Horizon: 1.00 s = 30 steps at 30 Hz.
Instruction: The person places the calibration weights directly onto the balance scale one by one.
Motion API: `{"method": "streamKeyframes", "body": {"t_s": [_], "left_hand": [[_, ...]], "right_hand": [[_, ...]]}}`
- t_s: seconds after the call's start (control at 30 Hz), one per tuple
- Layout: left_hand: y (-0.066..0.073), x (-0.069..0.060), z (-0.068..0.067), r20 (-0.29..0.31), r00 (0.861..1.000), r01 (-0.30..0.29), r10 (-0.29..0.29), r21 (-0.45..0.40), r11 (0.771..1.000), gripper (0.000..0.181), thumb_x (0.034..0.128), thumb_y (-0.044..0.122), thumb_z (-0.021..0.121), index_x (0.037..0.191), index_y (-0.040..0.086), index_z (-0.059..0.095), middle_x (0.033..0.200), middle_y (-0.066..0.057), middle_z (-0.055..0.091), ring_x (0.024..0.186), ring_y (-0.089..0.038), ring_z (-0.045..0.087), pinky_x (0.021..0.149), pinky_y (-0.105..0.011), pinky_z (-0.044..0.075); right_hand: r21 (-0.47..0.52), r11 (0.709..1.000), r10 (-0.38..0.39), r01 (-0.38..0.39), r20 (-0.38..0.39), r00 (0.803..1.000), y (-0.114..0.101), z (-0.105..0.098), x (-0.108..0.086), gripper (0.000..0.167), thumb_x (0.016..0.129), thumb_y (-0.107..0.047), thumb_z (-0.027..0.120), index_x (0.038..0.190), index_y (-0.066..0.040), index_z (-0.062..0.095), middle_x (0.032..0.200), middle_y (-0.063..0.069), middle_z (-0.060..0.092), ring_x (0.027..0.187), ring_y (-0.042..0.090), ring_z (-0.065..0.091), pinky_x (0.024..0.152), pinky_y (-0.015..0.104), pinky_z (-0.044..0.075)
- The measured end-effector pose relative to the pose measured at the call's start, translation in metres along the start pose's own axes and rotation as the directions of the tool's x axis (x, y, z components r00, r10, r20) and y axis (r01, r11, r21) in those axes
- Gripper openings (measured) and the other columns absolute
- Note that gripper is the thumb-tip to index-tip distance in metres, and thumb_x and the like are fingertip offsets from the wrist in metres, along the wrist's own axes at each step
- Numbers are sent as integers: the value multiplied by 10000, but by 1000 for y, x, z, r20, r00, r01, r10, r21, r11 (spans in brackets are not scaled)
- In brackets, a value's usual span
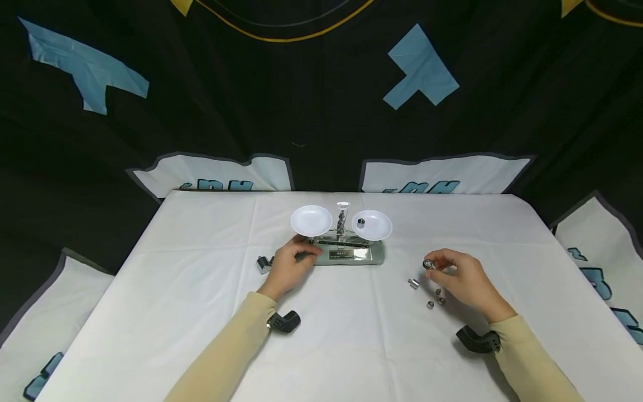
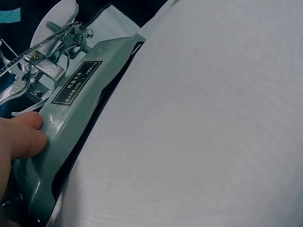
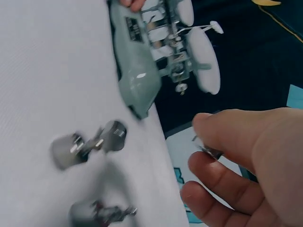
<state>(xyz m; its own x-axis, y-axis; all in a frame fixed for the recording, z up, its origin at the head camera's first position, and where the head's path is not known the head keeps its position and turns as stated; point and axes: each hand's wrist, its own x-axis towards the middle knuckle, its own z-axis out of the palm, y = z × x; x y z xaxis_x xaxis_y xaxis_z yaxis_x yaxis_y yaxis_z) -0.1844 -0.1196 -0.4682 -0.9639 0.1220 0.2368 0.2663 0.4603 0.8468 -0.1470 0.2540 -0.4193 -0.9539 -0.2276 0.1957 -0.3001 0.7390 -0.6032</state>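
A grey-green balance scale [image 1: 359,255] [image 2: 71,127] [image 3: 137,71] stands near the table's far edge. Its left pan [image 1: 311,221] looks bare; a small metal weight [image 1: 360,223] sits on the right pan [image 1: 378,228]. My left hand [image 1: 288,268] [image 2: 19,139] holds the base's left end, fingertips on its upper surface. To the right of the scale, above the cloth, my right hand [image 1: 462,279] [image 3: 251,161] pinches a metal weight [image 1: 428,264] [image 3: 210,151] between thumb and fingers, which partly hide it. Several metal weights [image 1: 413,283] [image 3: 68,151] lie below that hand.
Another metal weight [image 1: 263,264] lies on the cloth just left of my left hand. White cloth [image 1: 331,324] covers the table, and a dark curtain [image 1: 321,111] with blue and white shapes hangs behind it. Each wrist carries a black device [image 1: 283,322].
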Motion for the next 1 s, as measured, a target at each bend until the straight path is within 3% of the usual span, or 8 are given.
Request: {"method": "streamKeyframes", "body": {"t_s": [0.13,0.2,0.4,0.57,1.0], "left_hand": [[0,1,-1,-6,1000,-6,6,8,1000,145,875,21,684,968,49,792,1398,-212,629,1445,-373,479,1233,-515,349],[0,2,-1,-4,1000,-5,5,8,1000,147,874,21,684,969,50,792,1392,-208,634,1446,-372,477,1233,-514,350],[0,1,0,3,1000,12,-12,-11,1000,155,869,19,680,969,58,791,1423,-201,614,1456,-364,467,1240,-507,340],[-2,0,1,4,1000,18,-18,-19,1000,151,871,18,683,970,55,790,1463,-209,580,1461,-364,461,1246,-504,330],[0,1,1,1,1000,3,-3,-5,1000,144,875,25,682,965,57,791,1387,-204,638,1457,-368,465,1239,-511,341]], "right_hand": [[71,998,6,-1,-62,998,-7,-2,8,200,875,-69,767,1070,-49,730,912,59,740,834,-32,600,834,405,512],[99,995,20,-13,-77,997,-11,-3,11,196,883,-92,766,1072,-56,733,910,60,737,838,-58,589,831,368,512],[163,985,75,-62,-75,994,-24,-9,20,227,908,-164,758,1116,-77,732,946,47,722,889,-51,592,758,230,493],[191,979,93,-77,-78,993,-29,-11,28,249,910,-179,758,1132,-73,723,929,23,704,899,-13,599,743,217,502],[247,964,120,-99,-75,990,-38,-15,42,251,916,-185,744,1126,-54,706,914,-21,668,902,48,596,697,218,504]]}}
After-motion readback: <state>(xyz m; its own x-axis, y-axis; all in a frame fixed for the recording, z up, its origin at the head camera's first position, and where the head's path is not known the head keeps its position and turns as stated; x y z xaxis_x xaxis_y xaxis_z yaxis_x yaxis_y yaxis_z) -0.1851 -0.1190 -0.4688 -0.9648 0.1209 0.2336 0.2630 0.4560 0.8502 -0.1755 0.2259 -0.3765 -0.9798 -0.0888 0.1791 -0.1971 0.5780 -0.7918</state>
